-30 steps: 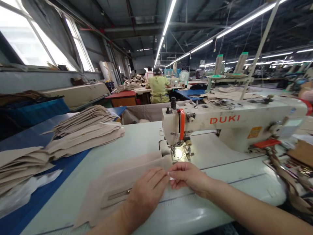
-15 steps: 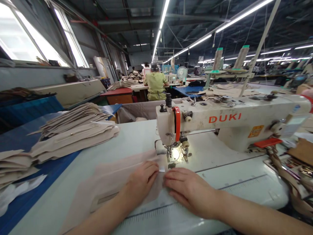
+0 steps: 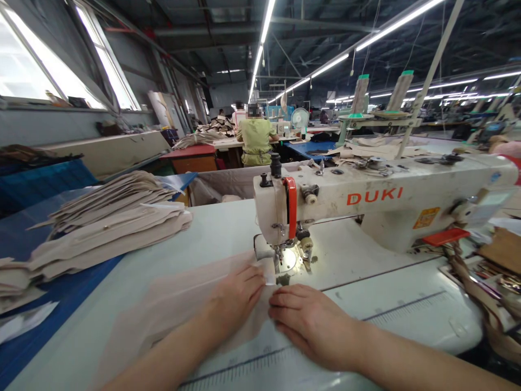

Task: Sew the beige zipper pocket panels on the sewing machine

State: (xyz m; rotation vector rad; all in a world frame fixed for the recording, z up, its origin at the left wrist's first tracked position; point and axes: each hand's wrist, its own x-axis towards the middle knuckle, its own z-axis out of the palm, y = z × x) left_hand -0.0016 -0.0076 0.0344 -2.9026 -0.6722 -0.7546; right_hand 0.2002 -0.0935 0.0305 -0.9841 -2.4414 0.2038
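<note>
A beige fabric piece (image 3: pixel 179 304) lies flat on the pale sewing table (image 3: pixel 228 228), its right end under the needle of the white DUKI sewing machine (image 3: pixel 366 206). My left hand (image 3: pixel 236 296) rests palm down on the fabric, fingers stretched toward the presser foot (image 3: pixel 280 269). My right hand (image 3: pixel 313 323) lies flat beside it, fingers pointing left and pressing the fabric's edge. A small white label (image 3: pixel 270 281) shows between the two hands, just in front of the foot.
Stacks of cut beige pieces (image 3: pixel 109 222) sit at the left on a blue surface (image 3: pixel 61 293). Brown scraps and straps (image 3: pixel 488 288) crowd the right edge. A person in a yellow-green top (image 3: pixel 255 140) works at a far table. Thread cones (image 3: pixel 360 92) stand behind the machine.
My right hand went from pinching the label to lying flat on the fabric. Both hands slid the fabric forward toward the presser foot.
</note>
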